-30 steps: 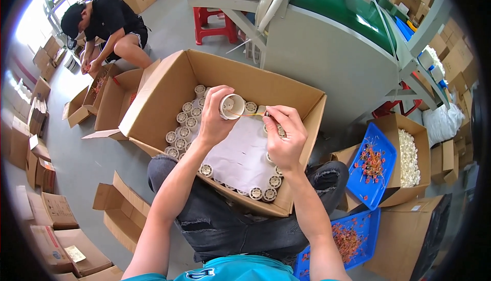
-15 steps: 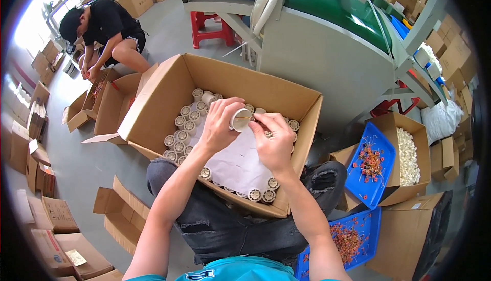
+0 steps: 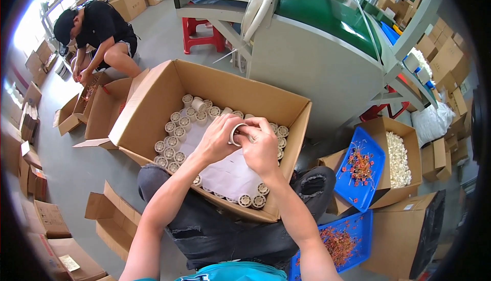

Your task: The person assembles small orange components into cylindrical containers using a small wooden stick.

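Observation:
Over a large cardboard box point(image 3: 232, 87) on my lap, my left hand point(image 3: 216, 136) is closed around a white plastic cylinder cup point(image 3: 232, 137), its open mouth tilted toward me and to the right. The thumb and fingers of my right hand point(image 3: 262, 147) are bent together into that mouth. Whatever they pinch inside is hidden. Many similar white cups point(image 3: 179, 132) with slotted round ends stand along the box's sides. A white sheet point(image 3: 230, 173) covers the bottom between them.
To my right, blue trays point(image 3: 369, 160) hold red parts with thin wires point(image 3: 360, 166), beside a box of white pieces point(image 3: 398, 160). A green-topped workbench point(image 3: 327, 17) rises ahead. A person point(image 3: 99, 35) squats at the far left over open boxes. An open carton point(image 3: 115, 222) lies at the near left.
My right fingers have gone from holding a thin wired piece at the cup's mouth to reaching inside it. The whole view has shifted slightly; my left hand still holds the cup.

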Tool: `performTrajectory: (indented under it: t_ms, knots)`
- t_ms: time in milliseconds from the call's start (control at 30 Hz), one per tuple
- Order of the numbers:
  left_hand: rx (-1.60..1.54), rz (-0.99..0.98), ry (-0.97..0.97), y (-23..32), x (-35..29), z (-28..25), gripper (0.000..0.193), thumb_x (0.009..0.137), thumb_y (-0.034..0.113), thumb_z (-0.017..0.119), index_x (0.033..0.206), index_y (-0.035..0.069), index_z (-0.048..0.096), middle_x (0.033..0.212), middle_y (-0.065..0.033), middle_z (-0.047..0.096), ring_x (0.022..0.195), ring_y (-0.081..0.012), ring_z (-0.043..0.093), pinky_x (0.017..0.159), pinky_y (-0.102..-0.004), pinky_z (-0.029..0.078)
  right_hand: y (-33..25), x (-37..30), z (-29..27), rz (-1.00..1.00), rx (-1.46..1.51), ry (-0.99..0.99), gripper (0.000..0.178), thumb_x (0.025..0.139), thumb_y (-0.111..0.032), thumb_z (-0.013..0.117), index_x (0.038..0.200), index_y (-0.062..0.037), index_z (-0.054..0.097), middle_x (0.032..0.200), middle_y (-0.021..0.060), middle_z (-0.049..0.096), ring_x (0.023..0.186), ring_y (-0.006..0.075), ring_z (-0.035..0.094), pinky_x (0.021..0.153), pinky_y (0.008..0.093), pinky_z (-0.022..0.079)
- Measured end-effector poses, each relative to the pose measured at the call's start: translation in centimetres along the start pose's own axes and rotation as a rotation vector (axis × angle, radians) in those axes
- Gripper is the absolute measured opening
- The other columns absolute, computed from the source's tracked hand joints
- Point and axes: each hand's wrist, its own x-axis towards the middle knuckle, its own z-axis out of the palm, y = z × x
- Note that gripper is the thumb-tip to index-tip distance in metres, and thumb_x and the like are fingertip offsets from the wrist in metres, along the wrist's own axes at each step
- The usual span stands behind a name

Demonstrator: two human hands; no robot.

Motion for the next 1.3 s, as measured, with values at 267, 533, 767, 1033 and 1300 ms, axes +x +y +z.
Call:
performTrajectory:
  t_ms: [267,533,767,1033,1300]
  knots:
    - [0.001,0.01,0.022,-0.1,-0.1,0.0,0.059,0.06,0.007,0.082,0.111,0.005,0.053,0.105,-0.0132,0.06,0.095,-0.0337,0.059,0.082,-0.0413,0.049,-0.2,-0.3,0.2,0.181,0.046,-0.066,0.019,0.08,-0.009,0.073,0.097,-0.0032,0.076,0.099,0.0112,0.068,0.087,0.0279,0.066,0.079,0.0367,0.052]
    - [-0.107,-0.024,-0.017,-0.2,-0.3,-0.1,0.057,0.059,0.005,0.083,0.108,0.005,0.053,0.1,-0.0134,0.06,0.093,-0.0347,0.059,0.08,-0.0423,0.05,1.3,-0.3,0.6,0.207,0.212,-0.111,0.019,0.078,0.003,0.073,0.096,-0.0013,0.076,0.098,0.0092,0.065,0.086,0.0188,0.065,0.075,0.0298,0.054]
    - [-0.071,-0.022,-0.054,0.0,-0.1,-0.6,0.057,0.058,0.005,0.083,0.107,0.005,0.053,0.098,-0.0134,0.06,0.091,-0.0349,0.059,0.078,-0.0425,0.05,1.1,-0.6,0.8,-0.001,0.037,-0.054,0.018,0.075,0.005,0.073,0.092,0.0002,0.076,0.096,0.0093,0.065,0.083,0.0202,0.066,0.074,0.0305,0.054]
    - [-0.078,0.022,0.01,-0.5,-0.4,0.3,0.058,0.059,0.006,0.083,0.109,0.004,0.053,0.101,-0.0142,0.061,0.092,-0.0352,0.06,0.078,-0.0419,0.051,0.9,-0.4,0.9,0.172,0.234,-0.064,0.017,0.075,0.004,0.073,0.091,-0.0002,0.076,0.094,0.0086,0.064,0.084,0.0186,0.064,0.073,0.0311,0.054]
    - [-0.099,-0.094,-0.067,0.1,-0.2,0.8,0.062,0.061,0.007,0.084,0.113,0.004,0.051,0.103,-0.0165,0.061,0.096,-0.0364,0.061,0.081,-0.042,0.051,2.4,0.0,0.1,0.137,0.13,-0.091,0.016,0.076,-0.004,0.073,0.091,-0.0044,0.077,0.095,0.0112,0.066,0.084,0.026,0.066,0.077,0.0365,0.054]
